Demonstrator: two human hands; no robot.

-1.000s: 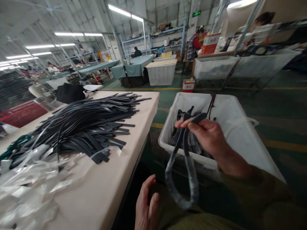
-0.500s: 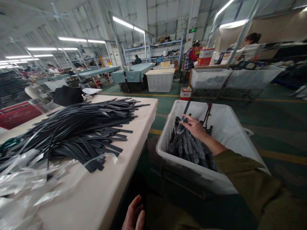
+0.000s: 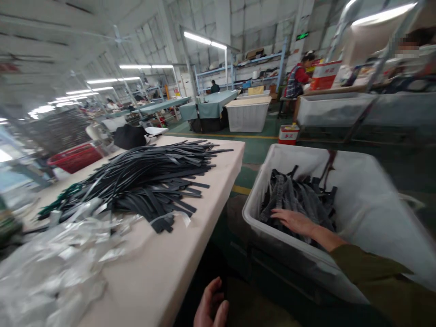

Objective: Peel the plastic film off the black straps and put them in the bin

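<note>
tube lights [image 3: 197, 38] glow in receding rows beneath a high pale ceiling [image 3: 132, 10], where a fan [image 3: 117, 37] hangs at upper left. panelled grey-white walls [image 3: 254, 22] rise behind loaded blue shelving [image 3: 282, 68], and a green sign [image 3: 302, 36] shines from a pillar [image 3: 304, 16]. below, in the middle distance, long tables [image 3: 218, 106] topped in blue-green stand on a dark green floor [image 3: 254, 156] marked with yellow lines [image 3: 241, 190].

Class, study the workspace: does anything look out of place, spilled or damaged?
Crumpled translucent plastic sprawls across the tabletop, messier than the dark strips piled beyond it. A reddish strap hangs down the white bin's far wall, unlike the greyish bands heaped inside. I see no spill or damage.
</note>
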